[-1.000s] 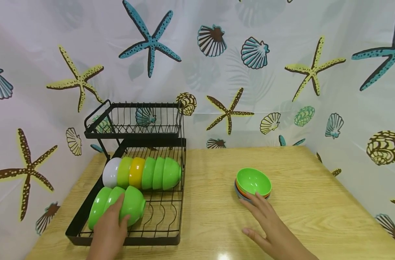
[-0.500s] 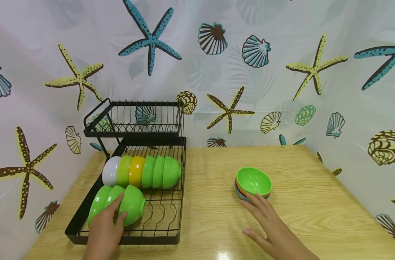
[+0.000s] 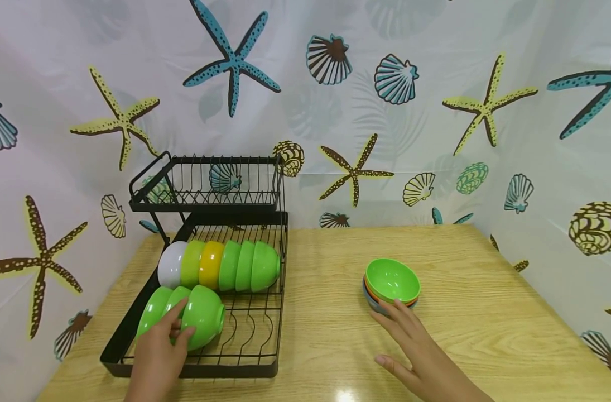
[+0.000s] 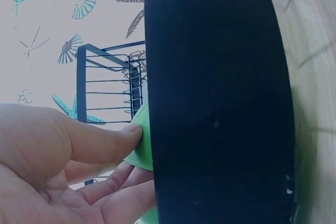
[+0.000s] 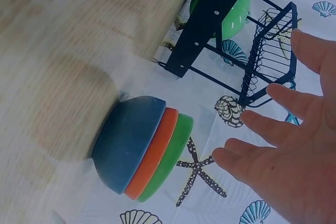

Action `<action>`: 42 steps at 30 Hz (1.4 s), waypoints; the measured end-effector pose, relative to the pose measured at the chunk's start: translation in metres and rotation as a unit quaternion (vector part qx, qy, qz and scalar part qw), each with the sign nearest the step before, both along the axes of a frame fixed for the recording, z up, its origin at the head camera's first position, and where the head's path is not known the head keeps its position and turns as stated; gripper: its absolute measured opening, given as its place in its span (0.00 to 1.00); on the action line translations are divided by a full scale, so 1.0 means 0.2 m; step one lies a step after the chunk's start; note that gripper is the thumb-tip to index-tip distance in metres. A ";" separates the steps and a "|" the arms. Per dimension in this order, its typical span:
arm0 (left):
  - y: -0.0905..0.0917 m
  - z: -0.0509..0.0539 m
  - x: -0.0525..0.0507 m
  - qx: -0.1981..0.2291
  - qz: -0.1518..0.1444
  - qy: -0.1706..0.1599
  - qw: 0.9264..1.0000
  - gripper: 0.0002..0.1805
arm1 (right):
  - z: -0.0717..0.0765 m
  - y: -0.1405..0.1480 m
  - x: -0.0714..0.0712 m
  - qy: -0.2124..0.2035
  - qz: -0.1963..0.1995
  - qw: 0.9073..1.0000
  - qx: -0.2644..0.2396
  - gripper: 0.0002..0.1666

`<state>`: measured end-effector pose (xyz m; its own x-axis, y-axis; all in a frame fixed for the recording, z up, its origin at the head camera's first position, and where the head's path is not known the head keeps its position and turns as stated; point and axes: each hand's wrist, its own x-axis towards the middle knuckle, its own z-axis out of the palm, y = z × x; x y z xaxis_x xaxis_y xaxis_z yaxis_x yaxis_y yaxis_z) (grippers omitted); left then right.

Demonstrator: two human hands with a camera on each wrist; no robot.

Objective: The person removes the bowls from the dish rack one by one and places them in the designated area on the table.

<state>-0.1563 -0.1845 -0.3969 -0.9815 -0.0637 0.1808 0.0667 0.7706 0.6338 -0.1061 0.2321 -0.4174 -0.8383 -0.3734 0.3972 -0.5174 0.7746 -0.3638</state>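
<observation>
With thumb and fingers of our left hand (image 3: 157,350), we pinch the rightmost green bowl (image 3: 205,318) in the near row of the black rack (image 3: 235,371). Our right hand (image 3: 421,357) holds nothing, fingers loosely spread near the bowl stack (image 3: 393,282). We judge the step as settling or lifting the pinched bowl; either calls for clearing the neighbouring bowls (image 3: 153,307). The right wrist view shows the lowest, blue bowl (image 5: 128,142) broadly, mostly hidden in the head view.
</observation>
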 end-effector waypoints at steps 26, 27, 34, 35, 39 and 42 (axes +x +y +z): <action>0.09 0.06 0.04 0.090 -0.022 0.002 0.996 0.23 | 0.00 0.02 0.00 0.013 0.008 1.000 -0.014 0.45; 0.10 0.07 0.04 0.095 -0.024 0.005 0.995 0.23 | 0.00 0.02 0.00 0.014 0.008 1.000 -0.015 0.45; 0.19 0.11 0.09 0.126 -0.055 0.041 0.990 0.20 | 0.02 0.01 0.00 0.015 0.009 1.000 -0.016 0.45; 0.20 0.11 0.10 0.129 -0.065 0.049 0.988 0.20 | 0.02 0.01 0.00 0.013 0.008 1.000 -0.015 0.45; 0.26 0.11 0.14 0.130 -0.116 0.100 0.980 0.21 | 0.02 0.01 0.00 0.009 -0.002 1.000 -0.006 0.45; 0.29 0.10 0.16 0.100 -0.170 0.162 0.967 0.23 | 0.02 0.00 -0.01 0.012 0.001 1.000 -0.003 0.46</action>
<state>-0.1251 -0.1264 -0.3766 -0.8460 0.1868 0.4993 0.5141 0.5336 0.6715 -0.1074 0.2319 -0.4135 -0.8277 -0.3721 0.4200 -0.5274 0.7717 -0.3555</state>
